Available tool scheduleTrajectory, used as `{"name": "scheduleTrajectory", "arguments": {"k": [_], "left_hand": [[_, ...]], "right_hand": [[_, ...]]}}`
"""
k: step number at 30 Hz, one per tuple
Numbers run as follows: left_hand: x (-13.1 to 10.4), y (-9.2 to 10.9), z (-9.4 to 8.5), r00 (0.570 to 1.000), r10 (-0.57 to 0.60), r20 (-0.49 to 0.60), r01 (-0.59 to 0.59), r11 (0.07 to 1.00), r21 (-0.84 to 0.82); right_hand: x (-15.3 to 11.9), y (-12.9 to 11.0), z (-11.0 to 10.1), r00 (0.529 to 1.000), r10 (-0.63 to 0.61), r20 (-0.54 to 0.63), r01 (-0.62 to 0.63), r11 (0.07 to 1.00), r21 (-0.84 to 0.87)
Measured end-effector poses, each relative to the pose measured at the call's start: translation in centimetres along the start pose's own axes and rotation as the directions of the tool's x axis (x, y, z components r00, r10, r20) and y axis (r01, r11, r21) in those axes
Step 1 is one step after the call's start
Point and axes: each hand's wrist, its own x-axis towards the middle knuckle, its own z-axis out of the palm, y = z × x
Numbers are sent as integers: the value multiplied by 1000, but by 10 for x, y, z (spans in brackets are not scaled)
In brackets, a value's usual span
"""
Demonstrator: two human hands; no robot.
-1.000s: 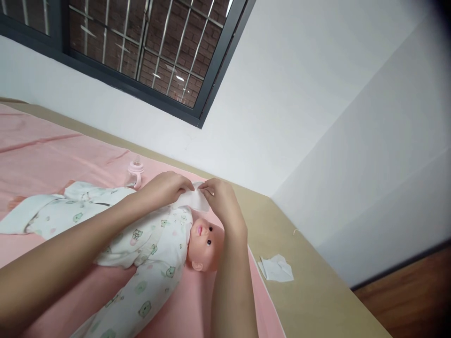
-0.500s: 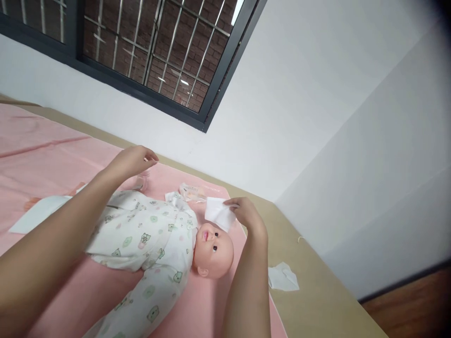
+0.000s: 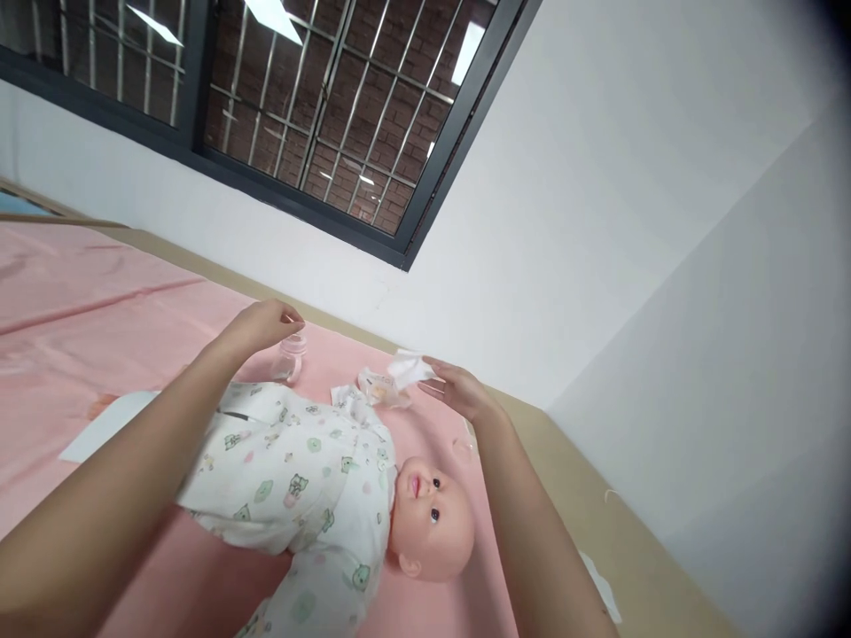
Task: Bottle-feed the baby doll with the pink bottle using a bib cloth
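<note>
A baby doll (image 3: 432, 518) in a white patterned outfit lies on its back on a pink sheet (image 3: 160, 310), its head to the right. My left hand (image 3: 266, 323) reaches past the doll's body, fingertips pinched together at the top of a clear baby bottle (image 3: 289, 361). Whatever those fingers hold is hidden. Beyond the doll's head, my right hand (image 3: 458, 387) grips a white tissue (image 3: 409, 368) between thumb and fingers. The tissue hangs close over a small clear plastic packet (image 3: 378, 388). A clear round piece (image 3: 464, 449) rests below my right wrist.
A light blue-white sheet (image 3: 110, 427) lies by the doll's legs. Another white tissue (image 3: 602, 589) sits on the tan tabletop (image 3: 572, 478), partly behind my right forearm. A white wall and a barred window (image 3: 319, 106) stand behind the table.
My right hand has carried the tissue away from the doll's head toward the plastic packet. My left hand has come closer to the bottle's top. The camera view has shifted slightly.
</note>
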Motion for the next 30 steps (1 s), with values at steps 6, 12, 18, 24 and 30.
{"name": "scheduleTrajectory", "arguments": {"k": [6,12,18,24,30], "left_hand": [[0,-1,1,1000,5,4,-5,1000,0],[2,-2,4,1000,-14,17,14,1000,23],[2,-5,2,1000,-25,17,25,999,22],[3,-10,-1,999,-36,26,36,999,16],[13,-23,9,996,-70,52,70,998,4]], "right_hand": [[37,19,-2,997,70,11,-71,988,137],[37,34,-1,969,195,152,-196,981,-7],[37,43,-7,968,183,172,-191,981,32],[25,43,-27,979,164,119,-163,987,-17],[2,49,-54,989,-121,-83,117,992,-55]]}}
